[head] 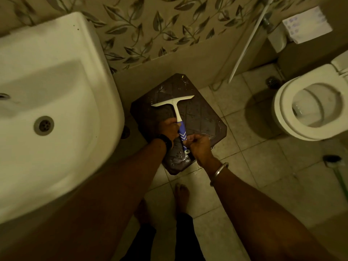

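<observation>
Premises: a dim bathroom with a pale tiled floor (263, 166) and a leaf-patterned wall (150, 25) above a plain lower band.

Largest fixture: a white washbasin (47, 100) filling the left of the view, its drain (43, 125) visible; its front rim overhangs the left forearm. At far right stands a white toilet (308, 108), seat down, bowl open. A thin white pipe (248, 42) slants down the wall between the two, ending near the floor. A pale box (307, 25) sits high at upper right.

Centre floor: a dark brown stool (197, 117), wet with droplets, set against the wall's lower band between basin and toilet.

On the stool's top lies a squeegee (174, 102), white blade towards the wall, blue-and-white handle towards the person. The left hand (168, 129) grips the upper handle, fingers wrapped around it; a dark wristband sits at that wrist. The right hand (199, 146) is close beside, fingers curled at the handle's lower end; whether it actually clamps the handle cannot be told. A metal bangle (219, 173) rings the right wrist.

Bare feet (181, 193) stand just below the stool.
</observation>
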